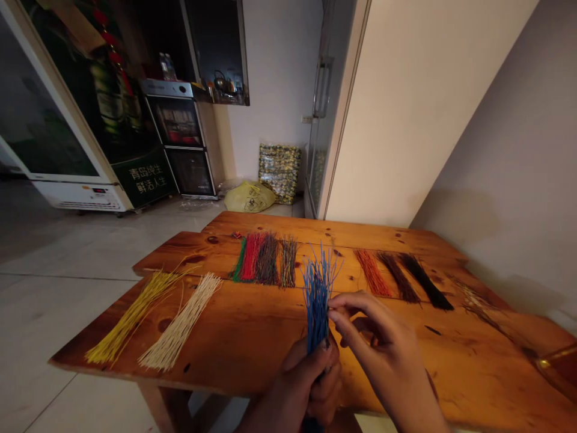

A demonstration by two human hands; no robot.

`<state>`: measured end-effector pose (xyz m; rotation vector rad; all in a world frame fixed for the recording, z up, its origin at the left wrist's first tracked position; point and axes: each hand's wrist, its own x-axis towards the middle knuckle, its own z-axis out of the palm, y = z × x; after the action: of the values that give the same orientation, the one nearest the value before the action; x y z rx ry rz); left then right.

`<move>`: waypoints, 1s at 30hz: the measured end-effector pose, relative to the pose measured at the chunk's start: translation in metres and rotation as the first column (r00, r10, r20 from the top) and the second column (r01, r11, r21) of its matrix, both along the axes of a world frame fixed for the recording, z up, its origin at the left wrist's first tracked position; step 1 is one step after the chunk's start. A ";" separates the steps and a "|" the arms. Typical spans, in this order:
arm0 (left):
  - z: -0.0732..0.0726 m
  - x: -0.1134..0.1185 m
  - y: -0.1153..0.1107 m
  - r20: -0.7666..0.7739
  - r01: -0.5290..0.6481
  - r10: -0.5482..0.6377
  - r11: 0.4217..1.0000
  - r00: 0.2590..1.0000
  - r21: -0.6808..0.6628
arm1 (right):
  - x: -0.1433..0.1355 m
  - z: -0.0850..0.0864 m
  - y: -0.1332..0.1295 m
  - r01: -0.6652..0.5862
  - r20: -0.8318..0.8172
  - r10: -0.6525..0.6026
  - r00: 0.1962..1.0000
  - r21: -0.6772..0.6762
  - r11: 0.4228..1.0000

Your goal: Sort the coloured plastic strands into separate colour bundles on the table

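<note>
Gripped firmly by the left hand, the blue bundle is held upright above the wooden table. Strand-picking seems in hand, a fine pinch being called for; the right hand is poised beside it, fingertips narrowed, any catch unclear. Thin strands are splayed unevenly on top.

dim, warm light | pale panel brightest | soft shadows on right wall | edges stretched | background soft
</note>
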<state>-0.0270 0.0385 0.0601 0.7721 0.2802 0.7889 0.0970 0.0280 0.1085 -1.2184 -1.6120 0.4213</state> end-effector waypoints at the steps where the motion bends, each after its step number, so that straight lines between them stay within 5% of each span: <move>1: 0.000 0.000 -0.001 -0.014 -0.004 0.004 1.000 1.000 0.013 | 0.000 0.001 -0.001 0.005 -0.008 -0.005 1.000 -0.009 1.000; 11: -0.014 -0.001 -0.010 -0.250 -0.138 0.129 0.990 0.959 -0.015 | -0.002 0.005 0.000 -0.011 -0.172 -0.014 0.985 -0.141 0.990; 18: -0.004 -0.002 -0.006 -0.217 -0.140 0.134 0.990 0.967 -0.011 | -0.002 0.007 0.001 -0.173 -0.471 0.070 0.880 -0.180 0.968; 30: -0.007 -0.004 -0.009 -0.143 -0.135 0.135 0.991 0.980 0.012 | -0.002 0.005 0.000 -0.174 -0.539 0.091 0.838 -0.106 0.979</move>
<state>-0.0313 0.0298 0.0536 0.8195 0.4648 0.8632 0.0952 0.0279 0.1139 -0.9824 -1.1945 0.9036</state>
